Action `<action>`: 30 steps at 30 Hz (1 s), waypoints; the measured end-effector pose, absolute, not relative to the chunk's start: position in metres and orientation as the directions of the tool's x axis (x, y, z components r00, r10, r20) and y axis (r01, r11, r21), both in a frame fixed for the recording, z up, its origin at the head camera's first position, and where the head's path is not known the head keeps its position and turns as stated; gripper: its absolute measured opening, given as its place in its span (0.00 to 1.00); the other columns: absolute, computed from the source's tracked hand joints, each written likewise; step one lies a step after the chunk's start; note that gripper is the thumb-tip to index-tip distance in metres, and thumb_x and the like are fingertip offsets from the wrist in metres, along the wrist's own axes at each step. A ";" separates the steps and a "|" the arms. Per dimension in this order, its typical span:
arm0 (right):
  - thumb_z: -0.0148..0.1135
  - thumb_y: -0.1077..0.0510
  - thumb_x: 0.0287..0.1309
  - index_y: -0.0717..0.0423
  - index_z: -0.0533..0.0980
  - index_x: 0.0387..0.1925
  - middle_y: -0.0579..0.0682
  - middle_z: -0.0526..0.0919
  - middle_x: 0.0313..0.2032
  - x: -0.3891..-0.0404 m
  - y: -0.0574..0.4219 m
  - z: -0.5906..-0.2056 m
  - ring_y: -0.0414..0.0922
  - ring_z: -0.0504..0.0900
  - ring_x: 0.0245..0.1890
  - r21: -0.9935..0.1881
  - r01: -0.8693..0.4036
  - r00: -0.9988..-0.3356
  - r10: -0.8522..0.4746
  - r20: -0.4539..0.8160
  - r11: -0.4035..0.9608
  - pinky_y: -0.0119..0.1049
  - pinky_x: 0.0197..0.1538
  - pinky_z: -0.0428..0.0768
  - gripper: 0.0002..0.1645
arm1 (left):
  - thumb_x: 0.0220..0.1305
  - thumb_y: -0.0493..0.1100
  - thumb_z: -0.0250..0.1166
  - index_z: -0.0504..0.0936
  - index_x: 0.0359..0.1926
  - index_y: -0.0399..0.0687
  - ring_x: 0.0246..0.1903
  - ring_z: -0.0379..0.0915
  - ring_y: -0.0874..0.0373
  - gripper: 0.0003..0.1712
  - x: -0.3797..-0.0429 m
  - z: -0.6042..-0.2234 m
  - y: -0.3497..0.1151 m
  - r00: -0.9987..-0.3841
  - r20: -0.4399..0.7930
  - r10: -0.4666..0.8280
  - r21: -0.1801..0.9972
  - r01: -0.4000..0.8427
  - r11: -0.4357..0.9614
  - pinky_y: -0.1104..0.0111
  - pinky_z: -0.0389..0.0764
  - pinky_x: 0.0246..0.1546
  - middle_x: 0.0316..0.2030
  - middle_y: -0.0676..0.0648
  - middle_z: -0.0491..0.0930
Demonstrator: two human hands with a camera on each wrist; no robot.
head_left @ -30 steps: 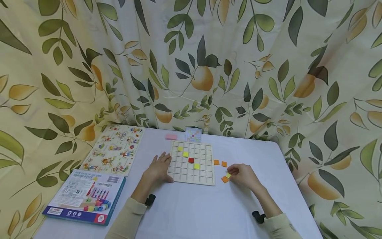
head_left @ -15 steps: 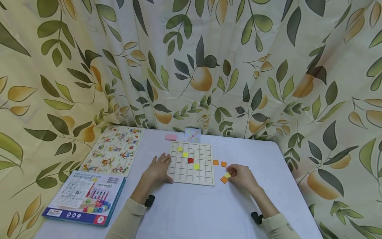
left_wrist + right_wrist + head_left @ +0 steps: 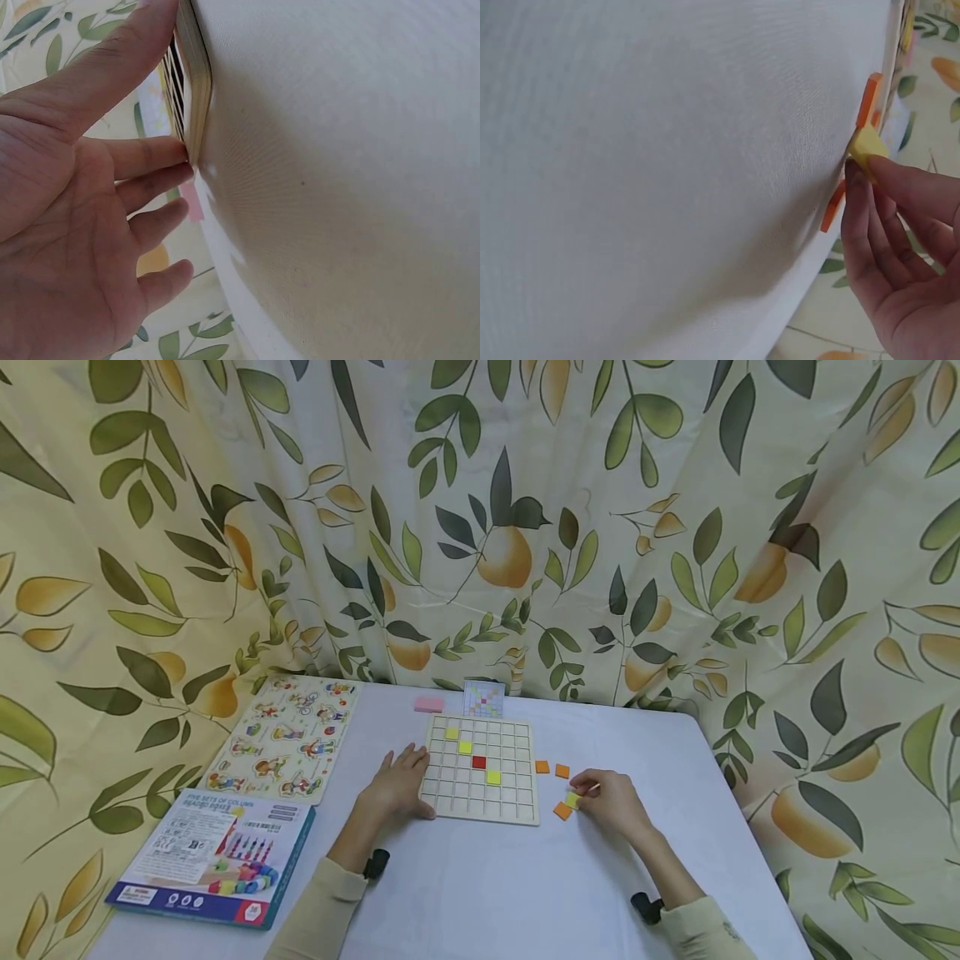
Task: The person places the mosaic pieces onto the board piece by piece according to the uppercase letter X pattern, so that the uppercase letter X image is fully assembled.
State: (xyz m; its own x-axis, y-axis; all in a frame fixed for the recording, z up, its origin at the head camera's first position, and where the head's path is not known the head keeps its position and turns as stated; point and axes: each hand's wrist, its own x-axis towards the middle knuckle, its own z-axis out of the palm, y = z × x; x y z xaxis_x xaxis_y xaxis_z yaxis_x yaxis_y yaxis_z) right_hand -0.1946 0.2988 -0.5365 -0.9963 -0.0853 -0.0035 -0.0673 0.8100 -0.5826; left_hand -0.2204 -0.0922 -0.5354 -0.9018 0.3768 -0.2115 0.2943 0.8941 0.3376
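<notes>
At a white worktop [image 3: 465,885], seemingly mid-pickup: pinching a yellow tile [image 3: 572,800] in the right hand [image 3: 611,807], touching a gridded board [image 3: 517,795] with spread left hand [image 3: 394,785]; probably needing a clean lift next.

I wear beige sleeves [image 3: 318,914], a small black wrist camera [image 3: 377,863] beside each cuff [image 3: 349,877]; my fingers [image 3: 166,288] are bare.

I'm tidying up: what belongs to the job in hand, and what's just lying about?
Apparently in use: grid board, red tile, yellow tiles (one in right hand), orange tiles, probably patterned card.

Seemingly lying about: pink piece, printed box, picture board.
</notes>
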 end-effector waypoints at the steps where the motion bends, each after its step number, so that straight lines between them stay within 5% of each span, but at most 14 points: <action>1: 0.74 0.71 0.51 0.59 0.87 0.43 0.47 0.87 0.34 -0.194 0.300 -0.536 0.42 0.82 0.32 -0.591 -0.067 -0.996 -0.086 -0.005 0.804 0.36 0.37 0.82 0.15 | 0.49 0.57 0.84 0.62 0.77 0.31 0.81 0.43 0.40 0.64 -0.220 -0.535 -0.092 -0.901 -0.213 0.378 0.337 0.295 0.894 0.41 0.44 0.79 0.79 0.37 0.58; 30: 0.73 0.69 0.57 0.62 0.86 0.47 0.49 0.89 0.37 -0.210 0.266 -0.526 0.44 0.87 0.36 -0.734 -0.135 -0.989 -0.136 0.059 0.665 0.31 0.40 0.85 0.14 | 0.49 0.58 0.83 0.61 0.78 0.32 0.81 0.43 0.41 0.64 -0.221 -0.535 -0.092 -0.899 -0.221 0.378 0.322 0.298 0.898 0.41 0.45 0.79 0.79 0.38 0.57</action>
State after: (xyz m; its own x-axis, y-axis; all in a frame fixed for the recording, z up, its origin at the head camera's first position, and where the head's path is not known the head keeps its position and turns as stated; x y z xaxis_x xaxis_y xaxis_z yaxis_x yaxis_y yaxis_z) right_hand -0.2105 0.2657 -0.5256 -0.9890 -0.1357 0.0591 -0.1352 0.6651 -0.7344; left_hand -0.2210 -0.0921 -0.5352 -0.8992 0.3778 -0.2208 0.2984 0.8984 0.3222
